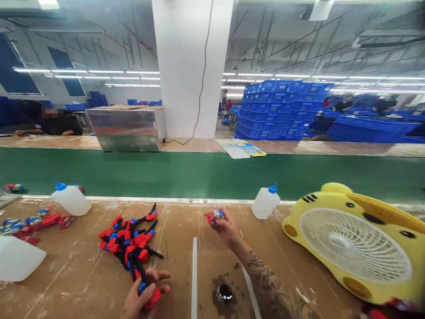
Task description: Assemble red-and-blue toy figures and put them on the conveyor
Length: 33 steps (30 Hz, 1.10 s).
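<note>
My left hand (135,301) is low in the view, its thumb and fingers around a red and blue plastic part with a black stem (154,297). Just beyond it lies a loose pile of similar red, blue and black parts (128,239). Farther forward and to the right, my right hand (227,228) pinches a small red, white and blue plastic piece (214,216) above the brown tabletop (179,248). Below my right forearm, a small pool of dark liquid (225,293) sits between two white strips.
A yellow animal-shaped fan (352,243) takes up the right side. White bottles with blue caps stand at right (265,203) and left (71,200). More red and blue pieces (49,219) lie at left. Beyond runs a green conveyor belt (186,173). A person (63,124) sits far left.
</note>
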Motion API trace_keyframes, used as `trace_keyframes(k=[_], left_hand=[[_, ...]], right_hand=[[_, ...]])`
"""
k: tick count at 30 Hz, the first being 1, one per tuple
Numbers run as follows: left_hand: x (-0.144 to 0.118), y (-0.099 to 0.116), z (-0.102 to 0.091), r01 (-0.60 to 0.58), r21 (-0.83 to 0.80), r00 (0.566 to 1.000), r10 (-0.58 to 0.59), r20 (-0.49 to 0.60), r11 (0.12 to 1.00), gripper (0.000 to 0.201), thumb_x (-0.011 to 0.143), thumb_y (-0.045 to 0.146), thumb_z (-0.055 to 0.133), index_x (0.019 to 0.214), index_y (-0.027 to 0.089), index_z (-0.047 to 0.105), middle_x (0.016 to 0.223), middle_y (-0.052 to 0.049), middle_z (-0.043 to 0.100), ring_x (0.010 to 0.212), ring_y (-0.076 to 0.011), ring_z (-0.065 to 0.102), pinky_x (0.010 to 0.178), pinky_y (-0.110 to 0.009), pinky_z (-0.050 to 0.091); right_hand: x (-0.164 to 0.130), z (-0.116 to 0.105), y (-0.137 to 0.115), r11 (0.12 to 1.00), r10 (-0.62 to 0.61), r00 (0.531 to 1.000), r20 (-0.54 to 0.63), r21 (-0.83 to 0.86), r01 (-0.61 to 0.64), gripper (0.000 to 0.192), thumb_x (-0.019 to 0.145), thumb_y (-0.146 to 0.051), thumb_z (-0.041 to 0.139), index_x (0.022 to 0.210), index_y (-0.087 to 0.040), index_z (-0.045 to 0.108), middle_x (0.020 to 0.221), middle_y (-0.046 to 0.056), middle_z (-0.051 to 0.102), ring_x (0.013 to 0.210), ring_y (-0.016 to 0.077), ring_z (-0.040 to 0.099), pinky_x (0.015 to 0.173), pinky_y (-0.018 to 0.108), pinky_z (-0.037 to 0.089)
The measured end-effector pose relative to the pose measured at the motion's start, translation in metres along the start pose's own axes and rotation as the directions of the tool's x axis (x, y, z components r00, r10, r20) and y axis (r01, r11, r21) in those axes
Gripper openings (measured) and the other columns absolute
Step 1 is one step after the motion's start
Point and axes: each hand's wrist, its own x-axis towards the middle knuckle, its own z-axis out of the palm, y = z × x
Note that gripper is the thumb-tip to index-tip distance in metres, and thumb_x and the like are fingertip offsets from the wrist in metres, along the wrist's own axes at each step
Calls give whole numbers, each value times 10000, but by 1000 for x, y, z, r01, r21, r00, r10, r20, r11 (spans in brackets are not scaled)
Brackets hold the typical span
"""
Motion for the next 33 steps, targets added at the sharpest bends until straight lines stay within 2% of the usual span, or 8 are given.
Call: trace_keyframes(k=[3, 6, 10, 18, 20, 24, 28, 33], left_hand=[[11, -6, 41, 20, -6, 996, -20, 82, 1000, 413, 713, 401, 813, 1012, 190, 621, 866, -71, 675, 811, -212, 682, 394, -147, 373], [19, -11, 63, 96, -55, 968, -80, 237, 994, 348, 686, 224, 768, 1013, 173, 663, 1014, -83, 690, 1022, -252, 677, 723, -266, 567], [16, -10, 73, 94, 101, 914, -126, 385, 990, 438, 731, 231, 740, 1161, 190, 664, 1199, -112, 662, 1216, -311, 591, 1061, -449, 459], [7, 5, 88, -323, 648, 859, -74, 507, 690, 464, 809, 344, 754, 1225, 178, 633, 1201, -150, 666, 1088, -286, 656, 959, -393, 536], [6, 8, 97, -515, 674, 782, -32, 623, 529, 351, 864, 302, 684, 1194, 187, 653, 1222, -148, 648, 1126, -269, 630, 982, -389, 524], [1, 14, 114, -849, 524, 518, -87, 851, 68, 316, 915, 142, 505, 1167, 235, 672, 1253, -129, 600, 1147, -216, 609, 967, -337, 530], [-3, 15, 121, -929, 233, 310, -260, 915, -287, 439, 893, 72, 481, 1250, 279, 630, 1320, -118, 559, 1192, -249, 563, 999, -403, 518], [-4, 14, 118, -922, 168, 296, -356, 886, -349, 561, 843, 17, 492, 1320, 300, 574, 1404, -113, 489, 1253, -290, 489, 1016, -489, 501]], right_hand=[[-26, -25, 3, 983, 124, 988, -97, 145, -109, 411, 652, -334, 722, 1002, -258, 520, 816, 17, 688, 542, 128, 509, 476, 227, 291], [-36, -50, 8, 958, 145, 979, -147, 270, -101, 447, 715, -443, 726, 1090, -250, 579, 814, 16, 683, 570, 132, 539, 456, 227, 310], [-37, -71, 4, 962, 86, 987, -133, 268, -47, 494, 667, -396, 819, 1088, -218, 631, 954, 50, 715, 818, 182, 661, 627, 279, 484], [-27, -83, 6, 961, 92, 994, -61, 268, -72, 438, 583, -229, 856, 921, -199, 579, 878, 13, 708, 738, 149, 661, 672, 269, 516], [-26, -84, 9, 959, 78, 995, -64, 277, -58, 419, 574, -194, 851, 870, -201, 555, 852, -3, 696, 726, 142, 650, 673, 264, 514], [-25, -83, 10, 959, 44, 997, -64, 284, -24, 385, 572, -156, 837, 805, -201, 534, 825, -32, 672, 734, 123, 627, 714, 259, 514], [-25, -82, 10, 958, 22, 998, -59, 286, -4, 397, 552, -138, 838, 839, -200, 571, 816, -36, 664, 740, 119, 614, 708, 244, 505], [-24, -82, 9, 957, 16, 997, -70, 289, 5, 447, 560, -148, 844, 932, -208, 603, 874, -22, 668, 771, 121, 619, 728, 241, 514]])
